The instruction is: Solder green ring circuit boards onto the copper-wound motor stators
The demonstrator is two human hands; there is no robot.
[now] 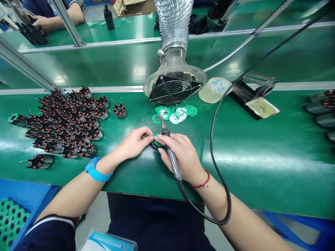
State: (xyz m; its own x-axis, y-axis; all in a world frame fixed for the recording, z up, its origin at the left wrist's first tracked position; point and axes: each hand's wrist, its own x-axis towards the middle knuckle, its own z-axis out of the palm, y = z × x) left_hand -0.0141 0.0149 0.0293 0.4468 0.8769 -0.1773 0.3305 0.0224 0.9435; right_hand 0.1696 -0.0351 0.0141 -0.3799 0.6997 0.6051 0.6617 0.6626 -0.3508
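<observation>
My left hand [136,142] is closed, its thumb and fingertips pinching the left side of a small motor stator with a green ring-shaped circuit board [158,140] on top. Most of that stator is hidden by my fingers. In my right hand [184,155] lies a soldering iron [172,161], its tip pointing up and away from the board. The thumb and fingertips of this hand also touch the board's right side. Just beyond sit loose green and white ring-shaped circuit boards [178,116] in an overlapping heap.
Many wound stators [70,120] crowd the left of the green bench [251,157]. A fume hood with a fan [171,89] hangs over the loose boards. At right are a spool [215,90], an iron stand with sponge [261,107] and the iron's looping cable [213,139]. Another person's arm [62,21] is behind.
</observation>
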